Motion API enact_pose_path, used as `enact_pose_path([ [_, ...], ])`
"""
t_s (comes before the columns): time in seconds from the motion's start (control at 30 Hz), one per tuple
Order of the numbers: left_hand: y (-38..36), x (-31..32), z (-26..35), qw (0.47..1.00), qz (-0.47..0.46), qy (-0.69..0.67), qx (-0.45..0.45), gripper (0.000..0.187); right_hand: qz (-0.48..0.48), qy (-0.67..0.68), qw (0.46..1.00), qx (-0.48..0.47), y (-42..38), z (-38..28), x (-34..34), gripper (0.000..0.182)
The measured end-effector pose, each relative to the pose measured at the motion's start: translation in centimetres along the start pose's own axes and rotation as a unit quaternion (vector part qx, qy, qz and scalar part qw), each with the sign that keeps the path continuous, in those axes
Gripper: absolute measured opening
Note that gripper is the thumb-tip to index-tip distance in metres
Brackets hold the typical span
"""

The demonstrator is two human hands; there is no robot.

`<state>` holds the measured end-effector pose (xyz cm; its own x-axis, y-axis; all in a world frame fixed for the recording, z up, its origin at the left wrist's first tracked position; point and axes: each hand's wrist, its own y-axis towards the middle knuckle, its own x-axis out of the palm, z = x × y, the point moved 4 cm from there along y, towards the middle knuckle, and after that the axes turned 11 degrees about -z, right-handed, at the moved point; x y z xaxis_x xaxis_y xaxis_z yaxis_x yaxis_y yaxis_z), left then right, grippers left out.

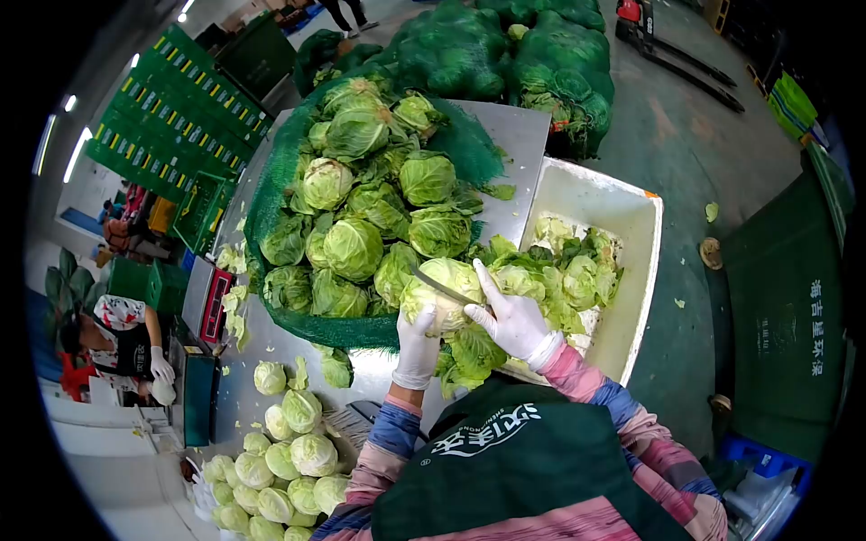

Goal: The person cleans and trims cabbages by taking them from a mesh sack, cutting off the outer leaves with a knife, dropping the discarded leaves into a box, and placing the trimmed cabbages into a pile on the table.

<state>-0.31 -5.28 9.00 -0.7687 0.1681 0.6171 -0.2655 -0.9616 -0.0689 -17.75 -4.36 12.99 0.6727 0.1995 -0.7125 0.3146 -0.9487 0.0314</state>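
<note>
A pale green cabbage (440, 309) rests in my gloved left hand (418, 350), whose fingers wrap its near-left side. My gloved right hand (512, 317) is closed on a knife (446, 287); the blade lies across the top of the cabbage, and the handle is mostly hidden by the fingers. Just beyond both hands, a heap of leafy cabbages (354, 248) fills an opened green mesh bag (255, 243) on the metal table (519, 135). Loose outer leaves (475, 352) hang below the held cabbage.
A white bin (642, 270) with cabbage leaves stands at the right. Trimmed cabbages (289, 460) are piled at lower left, near a scale (216, 305). Another person (126, 338) works at the left. Full mesh sacks (451, 54) and a pallet jack (677, 54) are farther back.
</note>
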Motion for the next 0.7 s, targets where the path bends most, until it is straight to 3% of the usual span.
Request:
enact_pose_path([
  [0.1, -0.3, 0.3, 0.5, 0.993, 0.011, 0.112, 0.020, 0.056, -0.005, -0.050, 0.999, -0.003, 0.0, -0.7, -0.6, 0.077],
  [0.2, -0.2, 0.4, 0.8, 0.993, 0.005, 0.120, 0.005, 0.055, -0.039, -0.111, 0.993, 0.014, 0.4, -1.0, -1.1, 0.072],
  [0.27, -0.4, 0.5, 0.8, 0.993, 0.004, 0.121, -0.002, 0.054, 0.005, -0.157, 0.985, -0.066, 0.3, -0.9, -1.1, 0.068],
  [0.37, -0.5, -0.7, 0.5, 0.981, 0.039, 0.177, -0.063, 0.048, -0.027, -0.134, 0.988, -0.071, 0.6, -0.2, -1.4, 0.059],
  [0.43, -0.4, -0.6, 0.7, 0.985, 0.023, 0.163, -0.052, 0.051, -0.036, -0.121, 0.991, -0.035, 0.9, 0.1, -1.3, 0.051],
  [0.47, -0.6, -0.5, 1.2, 0.977, 0.002, 0.206, -0.052, 0.054, -0.044, -0.010, 0.998, 0.041, 1.2, 0.9, -1.4, 0.044],
  [0.5, -1.0, -0.2, 2.0, 0.968, -0.024, 0.245, -0.057, 0.058, 0.072, 0.139, 0.988, 0.013, 1.8, 3.1, -1.4, 0.037],
  [0.53, -1.4, 0.2, 2.5, 0.957, -0.073, 0.279, -0.038, 0.066, 0.049, 0.192, 0.977, 0.081, 1.8, 5.0, -1.8, 0.034],
  [0.57, -1.7, 1.3, 3.1, 0.962, -0.108, 0.236, -0.080, 0.071, 0.031, 0.110, 0.989, 0.089, 2.2, 8.0, -1.1, 0.036],
  [0.63, -1.8, 2.5, 3.2, 0.977, -0.124, 0.160, -0.069, 0.074, -0.099, -0.058, 0.974, 0.196, 1.7, 12.1, 0.4, 0.042],
  [0.7, -1.3, 1.7, 2.9, 0.985, -0.109, 0.121, -0.061, 0.074, -0.101, -0.089, 0.961, 0.243, 0.8, 14.8, 1.8, 0.049],
])
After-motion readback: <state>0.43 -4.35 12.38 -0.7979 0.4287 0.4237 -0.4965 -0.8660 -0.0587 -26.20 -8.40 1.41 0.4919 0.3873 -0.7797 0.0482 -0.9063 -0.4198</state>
